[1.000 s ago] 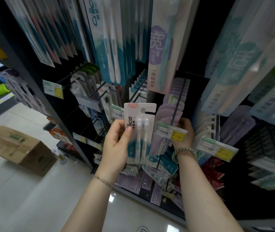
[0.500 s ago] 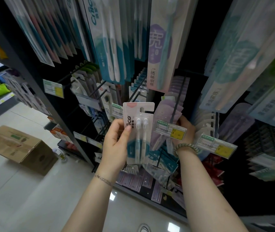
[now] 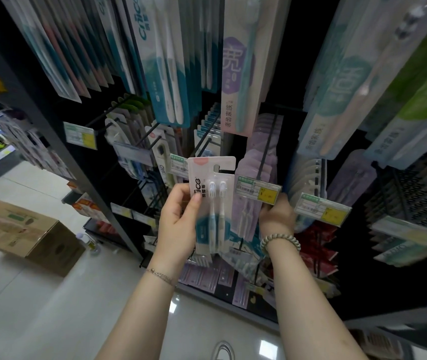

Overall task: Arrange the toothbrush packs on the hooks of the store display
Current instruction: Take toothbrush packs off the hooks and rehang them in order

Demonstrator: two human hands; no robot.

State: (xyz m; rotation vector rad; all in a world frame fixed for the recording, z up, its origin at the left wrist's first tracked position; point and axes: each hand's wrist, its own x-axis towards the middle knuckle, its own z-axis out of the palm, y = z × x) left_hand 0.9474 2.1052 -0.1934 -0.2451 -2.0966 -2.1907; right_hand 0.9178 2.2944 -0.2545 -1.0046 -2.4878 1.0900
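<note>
- The left hand [image 3: 178, 219] has its grip clamped on a toothbrush pack [image 3: 213, 203]. The thumb lies across the printed front, and the other fingers are out of sight behind the card.
- The pack stands upright at the middle of the frame, in front of the display and on no hook. The hang slot [image 3: 217, 167] at its top is free.
- The right hand [image 3: 277, 216], just right of the pack, reaches in under a white-and-yellow price tag [image 3: 258, 192] towards the purple packs [image 3: 250, 203] hanging there. Its fingertips are hidden behind the tag and those packs, so it cannot be told whether that grip is closed on them or apart.
- Since half a second ago the held pack and the left hand have barely moved. The right hand has sunk a little below the tag, and the purple packs, fanned out then, now hang straighter.
- This suggests the purple row is being tidied first, while the held pack waits and is not yet hung.
- The black hook [image 3: 267, 141] carrying the purple packs runs from the tag up towards the back panel. Which hook the held pack is meant for cannot be told.
- Farther out, long toothbrush packs [image 3: 165, 74] hang across the top of the frame, and a cardboard box [image 3: 25, 229] sits on the floor [image 3: 51, 307] at lower left.
</note>
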